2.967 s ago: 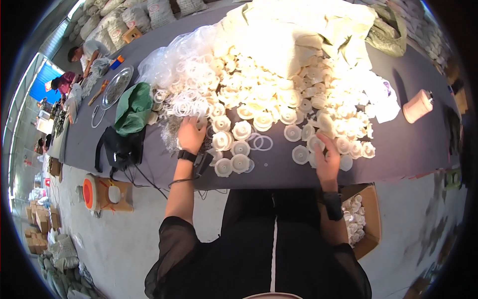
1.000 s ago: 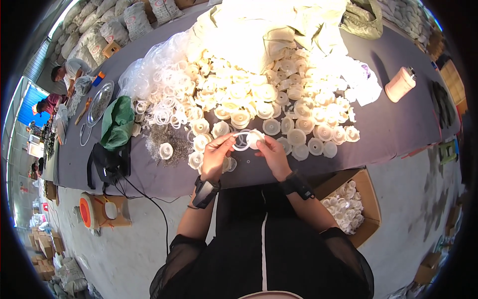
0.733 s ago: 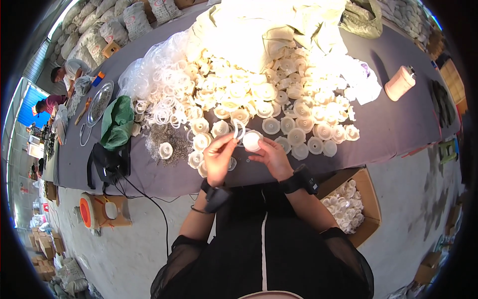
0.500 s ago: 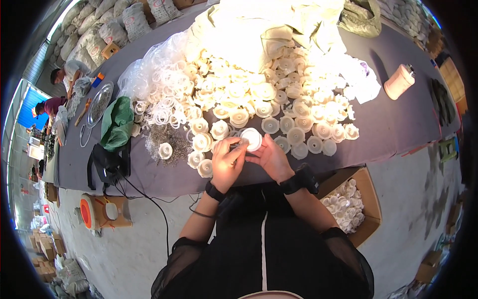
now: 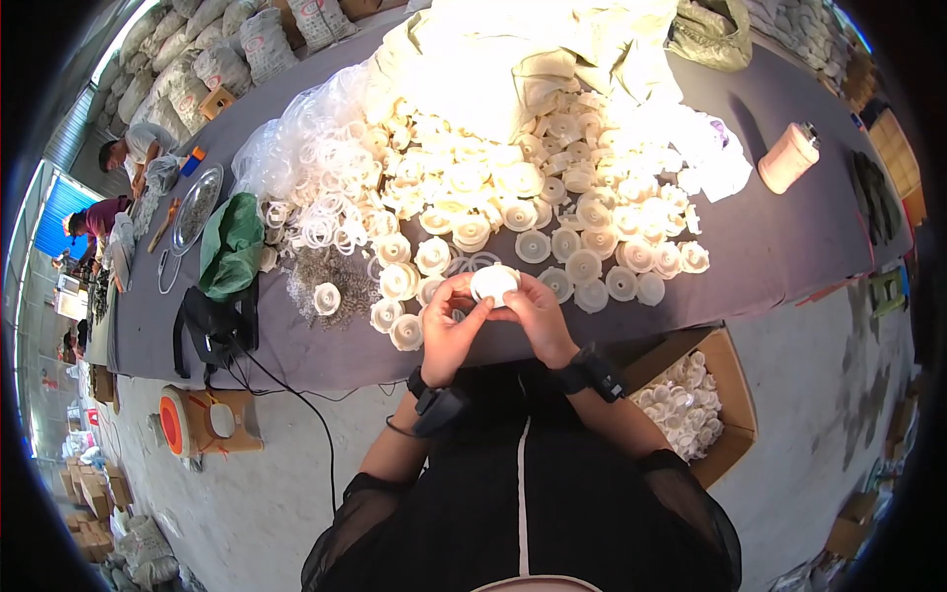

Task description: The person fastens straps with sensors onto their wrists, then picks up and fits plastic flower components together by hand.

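Note:
Between both hands, just over the near side of the table, is a round white plastic cap (image 5: pixel 495 281). My left hand (image 5: pixel 449 331) grips its left edge, and my right hand (image 5: pixel 539 321) has hold of the right side, thumb on the face. Similar cream-white round plastic parts (image 5: pixel 584 266) lie in a big heap beyond my hands. Thin clear-white rings (image 5: pixel 330 173) are piled to the left of the heap. Nearer me on that side, small metal springs (image 5: pixel 314 278) form a loose mound with one round part (image 5: pixel 327 298) on top.
A green bag (image 5: pixel 233 247) and a black pouch with cables (image 5: pixel 212 326) lie at left, near an oval metal tray (image 5: pixel 197 209). Below the table's right edge stands a cardboard box (image 5: pixel 735 405) of white parts. A pinkish bottle-shaped object (image 5: pixel 789 160) stands far right. Two people work at far left.
Both hands have drawn in around the cap and lie a little nearer me. My right hand, whose fingers were spread, now closes on the cap, which has tilted.

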A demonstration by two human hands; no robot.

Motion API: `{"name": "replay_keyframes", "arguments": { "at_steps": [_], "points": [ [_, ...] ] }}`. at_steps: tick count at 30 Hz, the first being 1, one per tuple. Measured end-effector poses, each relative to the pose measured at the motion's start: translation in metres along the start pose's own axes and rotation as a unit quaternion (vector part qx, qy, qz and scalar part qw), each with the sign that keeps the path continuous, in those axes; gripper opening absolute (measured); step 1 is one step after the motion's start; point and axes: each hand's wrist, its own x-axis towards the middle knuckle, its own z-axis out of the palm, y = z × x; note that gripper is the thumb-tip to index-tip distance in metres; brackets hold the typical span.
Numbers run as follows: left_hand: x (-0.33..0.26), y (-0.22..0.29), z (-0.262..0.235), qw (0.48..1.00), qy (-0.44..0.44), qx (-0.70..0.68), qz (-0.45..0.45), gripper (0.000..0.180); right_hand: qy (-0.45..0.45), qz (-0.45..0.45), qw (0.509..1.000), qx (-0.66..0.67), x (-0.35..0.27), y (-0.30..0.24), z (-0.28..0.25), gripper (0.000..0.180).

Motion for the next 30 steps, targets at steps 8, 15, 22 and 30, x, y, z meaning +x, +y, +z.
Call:
{"name": "replay_keyframes", "arguments": {
  "at_steps": [8, 15, 22, 30],
  "points": [
    [-0.006, 0.000, 0.003, 0.999, 0.005, -0.046, -0.002, 0.025, 0.016, -0.015, 0.995, -0.100, -0.002, 0.000, 0.003, 0.023],
    [-0.002, -0.004, -0.019, 0.963, -0.051, -0.222, -0.146, 0.019, -0.067, 0.037, 0.993, -0.085, -0.004, -0.017, -0.003, 0.023],
    [-0.007, 0.001, -0.011, 0.972, -0.085, -0.196, -0.094, 0.017, -0.027, -0.042, 0.992, -0.115, -0.008, -0.007, -0.002, 0.016],
    [-0.006, -0.005, -0.023, 0.956, -0.163, -0.205, -0.129, 0.025, -0.033, 0.032, 0.997, 0.054, -0.009, -0.004, -0.008, 0.018]
  ]
}}
